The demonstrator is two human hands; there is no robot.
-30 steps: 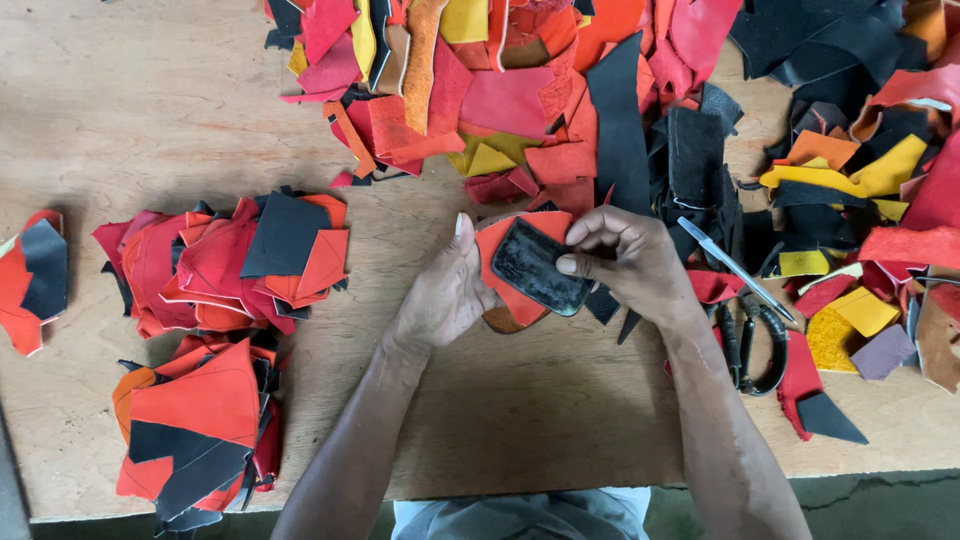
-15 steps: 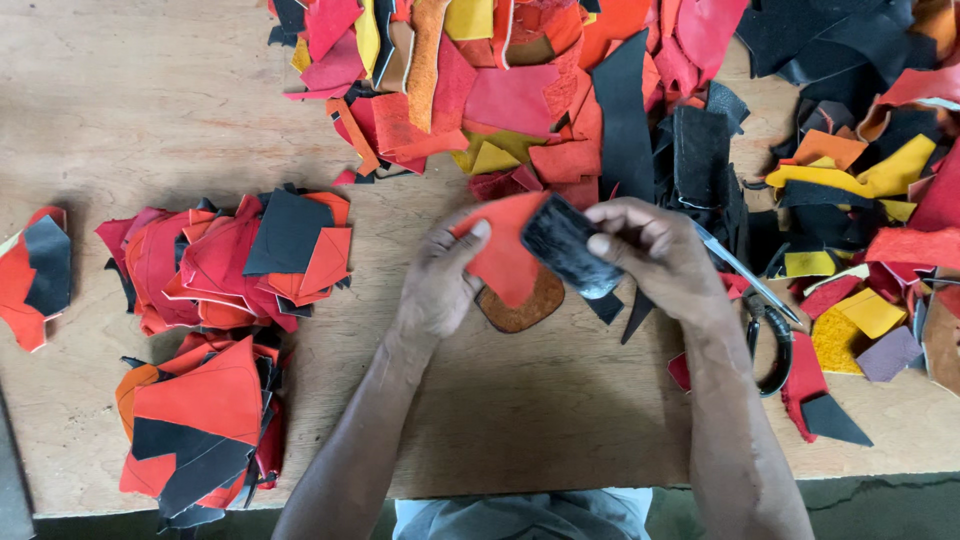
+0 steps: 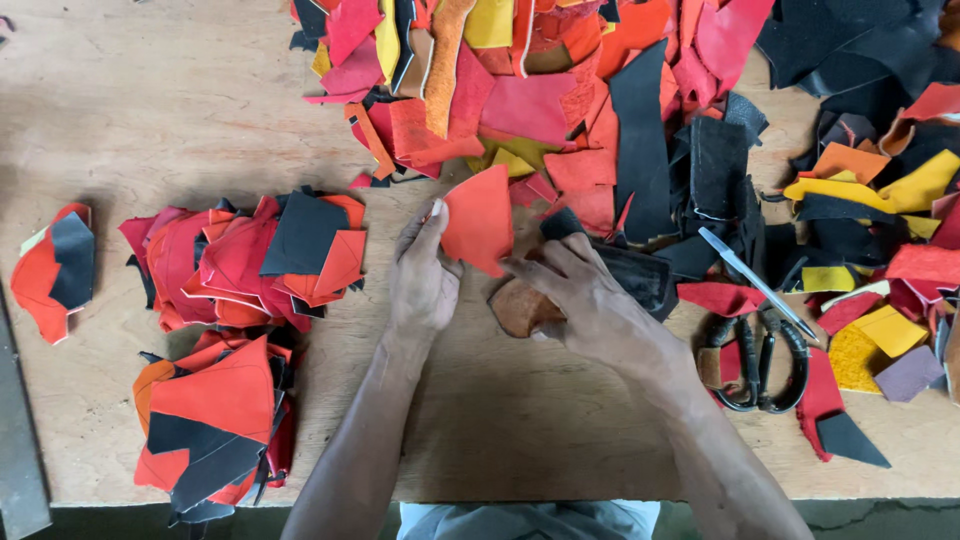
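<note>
While its fingers pinch the edge of an orange-red leather scrap [image 3: 480, 220] just above frame centre, the left hand [image 3: 422, 275] holds that piece upright. Beside it, the right hand [image 3: 580, 295] grips a black leather piece [image 3: 640, 275] over a brown scrap [image 3: 520, 305]. Scissors [image 3: 762, 340] lie right; sorted stacks [image 3: 250, 255] lie left on the wooden table [image 3: 150, 100].

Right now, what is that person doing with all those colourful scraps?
A person at a wooden table is handling leather-like offcuts. The left hand holds up an orange-red piece. The right hand rests on a brown piece lying on the table. A big mixed heap lies ahead, smaller stacks sit to the left, and scissors lie to the right.
</note>
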